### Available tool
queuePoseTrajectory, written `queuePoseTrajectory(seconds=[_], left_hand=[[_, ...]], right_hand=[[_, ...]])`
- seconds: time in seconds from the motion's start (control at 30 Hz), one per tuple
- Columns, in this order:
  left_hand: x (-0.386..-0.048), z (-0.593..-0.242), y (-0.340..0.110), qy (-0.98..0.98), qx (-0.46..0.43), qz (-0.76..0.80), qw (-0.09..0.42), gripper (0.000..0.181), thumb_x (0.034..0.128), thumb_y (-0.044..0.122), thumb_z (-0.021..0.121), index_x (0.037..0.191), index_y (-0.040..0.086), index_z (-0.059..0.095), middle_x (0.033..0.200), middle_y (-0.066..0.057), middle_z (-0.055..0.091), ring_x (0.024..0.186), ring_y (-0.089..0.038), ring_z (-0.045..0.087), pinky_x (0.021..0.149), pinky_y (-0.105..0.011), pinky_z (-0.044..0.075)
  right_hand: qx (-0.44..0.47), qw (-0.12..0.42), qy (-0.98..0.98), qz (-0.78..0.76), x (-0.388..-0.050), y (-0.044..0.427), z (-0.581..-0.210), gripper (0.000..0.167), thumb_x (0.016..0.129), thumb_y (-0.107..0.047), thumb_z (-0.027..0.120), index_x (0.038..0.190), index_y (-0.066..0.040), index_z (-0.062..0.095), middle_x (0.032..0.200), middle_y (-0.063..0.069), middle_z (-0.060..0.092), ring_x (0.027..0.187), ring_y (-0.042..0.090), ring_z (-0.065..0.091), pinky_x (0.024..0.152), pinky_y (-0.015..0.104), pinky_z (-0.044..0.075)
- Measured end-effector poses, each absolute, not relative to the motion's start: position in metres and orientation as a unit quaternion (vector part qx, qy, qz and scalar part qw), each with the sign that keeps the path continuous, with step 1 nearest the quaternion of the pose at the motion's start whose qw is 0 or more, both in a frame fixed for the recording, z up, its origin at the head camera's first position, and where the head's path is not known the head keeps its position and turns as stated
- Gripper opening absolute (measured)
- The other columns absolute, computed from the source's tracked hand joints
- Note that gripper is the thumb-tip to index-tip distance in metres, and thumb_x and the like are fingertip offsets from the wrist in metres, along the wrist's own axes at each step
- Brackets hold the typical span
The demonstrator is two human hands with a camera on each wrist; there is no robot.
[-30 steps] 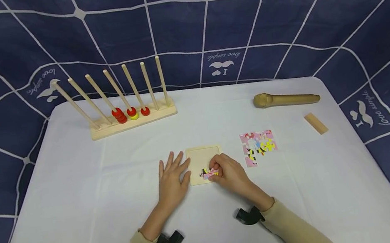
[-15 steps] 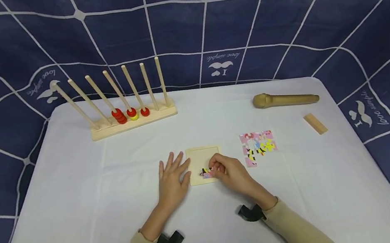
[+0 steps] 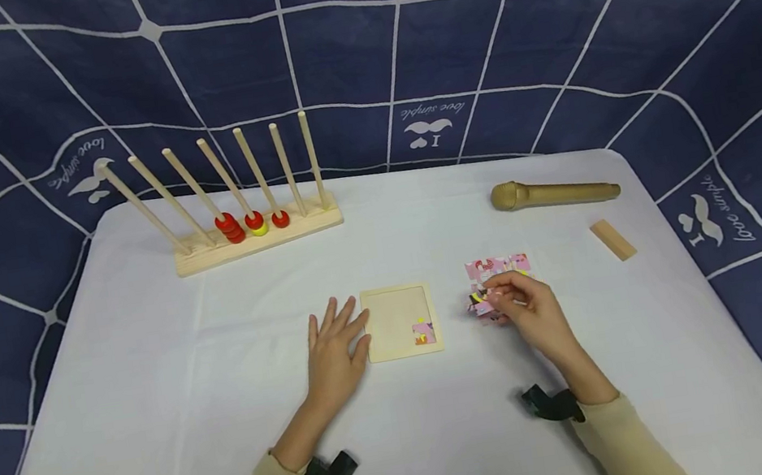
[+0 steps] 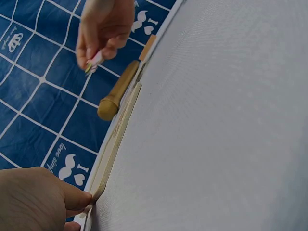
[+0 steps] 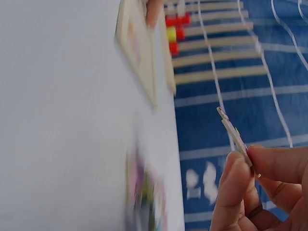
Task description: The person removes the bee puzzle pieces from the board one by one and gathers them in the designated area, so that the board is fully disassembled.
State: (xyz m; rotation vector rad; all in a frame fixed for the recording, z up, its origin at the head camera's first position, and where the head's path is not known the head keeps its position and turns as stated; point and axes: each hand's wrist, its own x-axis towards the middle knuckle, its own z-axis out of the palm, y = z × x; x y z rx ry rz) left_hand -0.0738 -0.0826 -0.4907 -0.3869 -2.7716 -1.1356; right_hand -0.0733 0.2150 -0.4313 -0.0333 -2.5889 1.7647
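My left hand (image 3: 336, 355) lies with fingers spread, its thumb and forefinger at the left edge of a square wooden puzzle tray (image 3: 369, 329). One pink puzzle piece (image 3: 424, 334) sits in the tray's lower right corner. Between thumb and fingertips, my right hand (image 3: 531, 311) pinches another puzzle piece (image 3: 477, 303), pink with black and yellow, held off the table. In the right wrist view the pinched piece (image 5: 236, 136) appears edge-on. Below that hand lies a group of joined pink puzzle pieces (image 3: 496, 265), partly hidden by the fingers.
A wooden peg stand (image 3: 256, 244) with red and yellow beads stands at the back left. A wooden toy microphone (image 3: 555, 192) lies at the back right, with a small flat wooden block (image 3: 614, 239) in front of it. Blue grid cloth (image 3: 353, 53) hangs behind the white table.
My right hand has lifted a puzzle piece out of the tray and carried it right, over the joined pieces. The tray's corner piece has come into sight. My left hand stays put.
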Motion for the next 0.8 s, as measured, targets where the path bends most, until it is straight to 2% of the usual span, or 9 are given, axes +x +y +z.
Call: queuePoseTrajectory(seconds=[0.13,0.3,0.4,0.8], left_hand=[[-0.074,-0.491,-0.083,-0.916,-0.129,-0.376,0.06,0.038,0.0877,0.008,0.069,0.125,0.005,0.066,0.146,-0.015,0.049,0.145,-0.038,0.03,0.117,-0.065,0.009],[-0.074,-0.491,-0.083,-0.915,-0.128,-0.378,0.062,0.037,0.0873,0.008,0.069,0.125,0.005,0.066,0.146,-0.015,0.049,0.145,-0.038,0.031,0.116,-0.065,0.009],[-0.074,-0.491,-0.082,-0.916,-0.124,-0.378,0.056,0.038,0.0877,0.008,0.069,0.125,0.006,0.066,0.147,-0.013,0.049,0.146,-0.036,0.03,0.117,-0.064,0.008],[-0.074,-0.492,-0.083,-0.916,-0.127,-0.375,0.064,0.038,0.0872,0.008,0.07,0.125,0.005,0.066,0.146,-0.014,0.049,0.145,-0.038,0.031,0.117,-0.064,0.009]], right_hand=[[-0.064,0.032,-0.843,0.532,-0.069,0.241,-0.437,0.02,0.091,-0.003,0.067,0.109,0.006,0.067,0.086,0.014,0.064,0.067,0.007,0.062,0.057,0.025,0.056],[-0.113,0.035,-0.858,0.499,-0.065,0.258,-0.45,0.017,0.089,-0.002,0.069,0.103,0.006,0.064,0.083,0.008,0.065,0.064,0.005,0.062,0.056,0.021,0.055],[-0.123,0.034,-0.861,0.492,-0.064,0.26,-0.456,0.017,0.088,-0.003,0.07,0.101,0.006,0.064,0.08,0.007,0.066,0.062,0.004,0.062,0.055,0.019,0.054],[-0.119,0.038,-0.874,0.47,-0.063,0.258,-0.467,0.016,0.085,-0.004,0.073,0.096,0.005,0.066,0.08,0.017,0.067,0.06,0.001,0.059,0.054,0.015,0.05]])
